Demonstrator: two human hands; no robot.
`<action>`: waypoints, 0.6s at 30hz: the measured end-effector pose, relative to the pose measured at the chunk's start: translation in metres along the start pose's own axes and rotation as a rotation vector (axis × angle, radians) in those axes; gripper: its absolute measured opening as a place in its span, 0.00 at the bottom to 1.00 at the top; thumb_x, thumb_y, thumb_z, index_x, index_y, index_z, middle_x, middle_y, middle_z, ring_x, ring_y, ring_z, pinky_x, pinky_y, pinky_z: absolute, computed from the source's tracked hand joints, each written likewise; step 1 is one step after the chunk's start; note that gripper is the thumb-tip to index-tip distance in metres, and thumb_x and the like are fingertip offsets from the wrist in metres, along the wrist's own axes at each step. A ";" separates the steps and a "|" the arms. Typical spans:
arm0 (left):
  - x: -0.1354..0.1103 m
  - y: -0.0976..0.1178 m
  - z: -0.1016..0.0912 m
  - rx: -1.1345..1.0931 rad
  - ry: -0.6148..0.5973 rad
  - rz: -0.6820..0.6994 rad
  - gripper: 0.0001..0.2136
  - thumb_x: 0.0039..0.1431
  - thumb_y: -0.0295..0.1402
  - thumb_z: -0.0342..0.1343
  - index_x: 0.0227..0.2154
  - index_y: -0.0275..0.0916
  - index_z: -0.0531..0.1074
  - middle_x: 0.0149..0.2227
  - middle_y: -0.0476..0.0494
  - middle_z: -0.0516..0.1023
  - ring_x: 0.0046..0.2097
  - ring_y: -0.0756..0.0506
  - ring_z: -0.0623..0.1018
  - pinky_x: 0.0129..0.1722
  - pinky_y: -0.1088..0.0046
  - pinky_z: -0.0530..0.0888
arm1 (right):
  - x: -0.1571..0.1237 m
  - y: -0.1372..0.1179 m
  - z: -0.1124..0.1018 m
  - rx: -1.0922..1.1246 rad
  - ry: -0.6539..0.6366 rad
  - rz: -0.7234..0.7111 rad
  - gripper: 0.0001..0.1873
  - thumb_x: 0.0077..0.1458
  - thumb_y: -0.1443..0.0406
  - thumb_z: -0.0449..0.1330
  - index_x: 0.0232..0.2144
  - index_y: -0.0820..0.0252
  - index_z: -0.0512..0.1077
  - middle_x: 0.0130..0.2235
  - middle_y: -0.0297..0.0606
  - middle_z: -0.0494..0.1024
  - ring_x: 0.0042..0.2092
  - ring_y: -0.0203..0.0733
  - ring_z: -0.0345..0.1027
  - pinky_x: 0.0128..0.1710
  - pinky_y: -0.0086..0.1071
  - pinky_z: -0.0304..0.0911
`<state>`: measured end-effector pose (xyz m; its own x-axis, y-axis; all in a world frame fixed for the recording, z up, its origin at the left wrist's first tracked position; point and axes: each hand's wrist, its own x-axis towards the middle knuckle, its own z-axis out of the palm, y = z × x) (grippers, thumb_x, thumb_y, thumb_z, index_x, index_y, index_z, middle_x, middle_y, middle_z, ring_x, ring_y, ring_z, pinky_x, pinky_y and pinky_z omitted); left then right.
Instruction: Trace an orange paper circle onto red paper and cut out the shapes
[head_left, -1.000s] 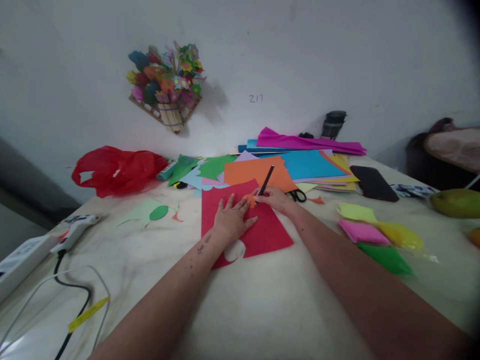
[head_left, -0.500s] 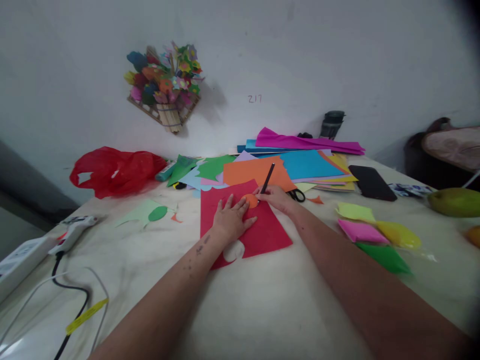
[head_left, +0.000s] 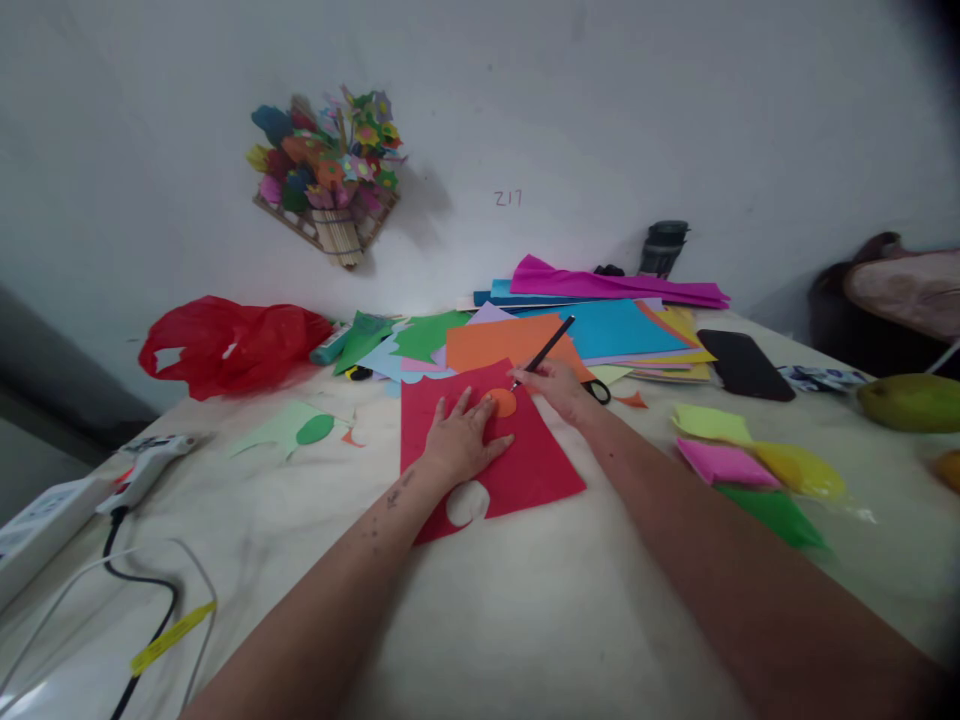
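A red paper sheet [head_left: 525, 460] lies on the table in front of me, with a round hole cut near its front edge. My left hand [head_left: 461, 440] rests flat on it, fingers spread, fingertips holding down a small orange paper circle [head_left: 503, 403]. My right hand [head_left: 555, 385] is closed around a black pencil [head_left: 546, 350], whose tip points at the sheet just beyond the circle and whose far end leans to the right.
Behind the red sheet lie a stack of coloured paper [head_left: 600, 330], black scissors [head_left: 596, 390] and a black phone [head_left: 745, 364]. A red plastic bag [head_left: 225, 340] sits at the left, with a glue gun [head_left: 146, 462] and cables. Small coloured packets [head_left: 750, 465] lie at the right.
The pencil has tilted from nearly upright to leaning right, and my right hand has shifted slightly back from the orange circle. My left hand stays pressed on the sheet.
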<state>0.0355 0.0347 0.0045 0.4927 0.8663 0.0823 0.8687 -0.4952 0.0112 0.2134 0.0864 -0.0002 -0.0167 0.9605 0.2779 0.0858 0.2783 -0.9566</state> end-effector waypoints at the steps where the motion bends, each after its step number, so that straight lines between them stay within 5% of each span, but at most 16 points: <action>1: 0.001 -0.001 0.001 -0.011 0.007 -0.004 0.30 0.56 0.52 0.34 0.58 0.41 0.49 0.59 0.46 0.54 0.61 0.42 0.44 0.57 0.54 0.41 | -0.001 -0.002 0.002 0.010 -0.035 0.000 0.13 0.39 0.59 0.61 0.25 0.64 0.73 0.30 0.39 0.75 0.35 0.39 0.67 0.40 0.35 0.60; 9: 0.006 -0.015 0.011 -0.122 0.021 -0.062 0.31 0.58 0.43 0.39 0.60 0.37 0.33 0.58 0.43 0.57 0.61 0.46 0.45 0.57 0.57 0.45 | -0.006 0.004 0.014 -0.041 -0.222 0.085 0.14 0.39 0.59 0.61 0.27 0.64 0.73 0.30 0.39 0.76 0.33 0.38 0.68 0.38 0.34 0.62; 18: 0.008 -0.023 0.018 -0.188 0.036 -0.066 0.34 0.56 0.46 0.43 0.60 0.39 0.35 0.59 0.43 0.55 0.62 0.46 0.44 0.57 0.59 0.47 | -0.005 0.015 0.016 -0.082 -0.283 0.035 0.14 0.40 0.57 0.61 0.27 0.62 0.74 0.31 0.38 0.77 0.35 0.40 0.69 0.38 0.35 0.63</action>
<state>0.0208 0.0541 -0.0135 0.4302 0.8959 0.1109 0.8727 -0.4442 0.2029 0.1990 0.0863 -0.0172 -0.2887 0.9366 0.1985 0.1714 0.2545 -0.9518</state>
